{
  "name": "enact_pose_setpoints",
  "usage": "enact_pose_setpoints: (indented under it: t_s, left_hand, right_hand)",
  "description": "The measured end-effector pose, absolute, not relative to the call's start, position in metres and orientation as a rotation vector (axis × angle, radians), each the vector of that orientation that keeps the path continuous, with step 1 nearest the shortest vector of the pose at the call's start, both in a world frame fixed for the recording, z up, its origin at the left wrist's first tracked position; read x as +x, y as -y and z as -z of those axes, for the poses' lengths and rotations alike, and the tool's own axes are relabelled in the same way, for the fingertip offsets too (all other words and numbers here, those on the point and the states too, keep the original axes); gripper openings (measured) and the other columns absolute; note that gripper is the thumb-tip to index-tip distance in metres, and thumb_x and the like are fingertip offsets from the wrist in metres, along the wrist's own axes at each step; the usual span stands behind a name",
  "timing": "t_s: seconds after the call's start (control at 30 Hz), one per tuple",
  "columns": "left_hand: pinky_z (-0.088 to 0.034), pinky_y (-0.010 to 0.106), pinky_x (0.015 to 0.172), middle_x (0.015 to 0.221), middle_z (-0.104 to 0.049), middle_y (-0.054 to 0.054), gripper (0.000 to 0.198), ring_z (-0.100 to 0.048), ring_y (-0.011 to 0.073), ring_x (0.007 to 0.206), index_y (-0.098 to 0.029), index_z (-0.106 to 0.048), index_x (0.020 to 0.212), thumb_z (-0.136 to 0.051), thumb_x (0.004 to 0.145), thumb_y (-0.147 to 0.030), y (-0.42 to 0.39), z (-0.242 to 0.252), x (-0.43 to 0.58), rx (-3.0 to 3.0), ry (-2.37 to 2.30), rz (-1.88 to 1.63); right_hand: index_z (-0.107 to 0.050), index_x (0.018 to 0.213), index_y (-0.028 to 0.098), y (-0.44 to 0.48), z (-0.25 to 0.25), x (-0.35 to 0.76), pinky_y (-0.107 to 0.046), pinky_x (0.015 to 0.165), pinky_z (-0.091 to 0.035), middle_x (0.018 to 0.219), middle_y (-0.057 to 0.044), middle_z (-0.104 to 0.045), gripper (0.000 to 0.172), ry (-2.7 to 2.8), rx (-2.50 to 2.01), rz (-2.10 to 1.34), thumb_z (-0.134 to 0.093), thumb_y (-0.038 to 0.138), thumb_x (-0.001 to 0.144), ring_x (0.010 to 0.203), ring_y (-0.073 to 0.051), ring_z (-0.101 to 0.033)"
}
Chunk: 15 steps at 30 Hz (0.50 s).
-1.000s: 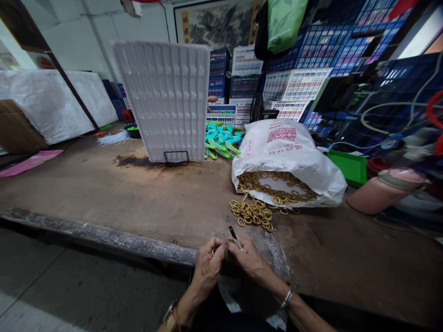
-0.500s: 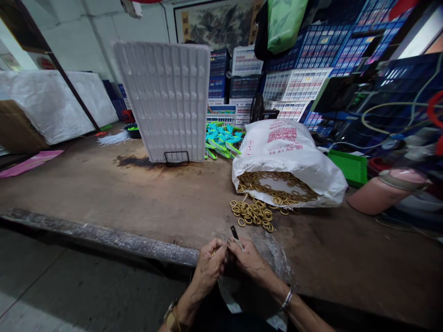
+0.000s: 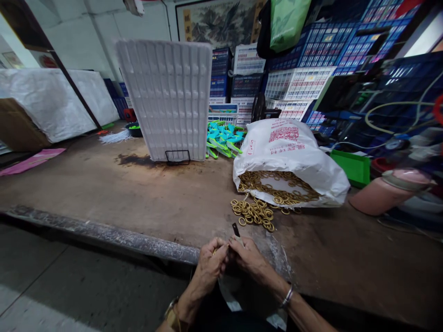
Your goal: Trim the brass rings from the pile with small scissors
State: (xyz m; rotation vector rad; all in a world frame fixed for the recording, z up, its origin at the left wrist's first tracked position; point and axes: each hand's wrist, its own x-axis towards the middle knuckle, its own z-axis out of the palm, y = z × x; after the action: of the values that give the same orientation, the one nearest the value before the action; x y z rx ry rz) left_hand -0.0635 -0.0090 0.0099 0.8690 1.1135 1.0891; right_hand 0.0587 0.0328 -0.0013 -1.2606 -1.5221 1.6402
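My left hand pinches a ring, my right hand a knife. The farther ring pile looks undone; I see nothing finished.

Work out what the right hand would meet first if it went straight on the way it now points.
Probably the left hand, which lies just ahead of the right hand; depth is unclear, so whether the two touch cannot be told.
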Motion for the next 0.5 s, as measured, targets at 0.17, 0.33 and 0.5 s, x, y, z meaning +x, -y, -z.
enact_pose_setpoints:
  t_s: [0.17, 0.33, 0.5]
  left_hand:
    - [-0.018, 0.013, 0.032, 0.051, -0.042, -0.008, 0.029, -0.027, 0.0005, 0.034, -0.016, -0.045, 0.072, -0.055, 0.073, -0.044, 0.01, -0.016, -0.064, 0.707, -1.0, -1.116]
    - [-0.019, 0.013, 0.032, 0.05, -0.041, -0.009, 0.026, -0.027, 0.0003, 0.033, -0.017, -0.043, 0.072, -0.055, 0.074, -0.041, 0.013, -0.029, -0.064, 0.658, -0.957, -1.188]
    - [-0.02, 0.013, 0.032, 0.048, -0.04, -0.009, 0.03, -0.026, 0.0006, 0.032, -0.018, -0.043, 0.071, -0.057, 0.07, -0.043, 0.014, -0.037, -0.061, 0.698, -1.037, -1.199]
  right_hand:
    - [-0.045, 0.055, 0.018, -0.034, -0.01, 0.062, -0.02, 0.041, -0.027, 0.045, 0.005, -0.04, 0.036, 1.595, -1.282, -1.549, -0.038, 0.045, 0.077, 0.041, -0.008, -0.035]
    - [-0.048, 0.063, 0.019, -0.039, -0.034, 0.071, -0.02, 0.051, -0.033, 0.054, 0.003, -0.047, 0.028, 1.767, -1.292, -1.184, -0.039, 0.039, 0.079, 0.052, -0.01, -0.044]
    - [-0.047, 0.067, 0.02, -0.031, -0.033, 0.075, -0.02, 0.051, -0.032, 0.055, 0.003, -0.048, 0.015, 2.103, -1.264, -0.904, -0.036, 0.02, 0.077, 0.051, -0.01, -0.044]
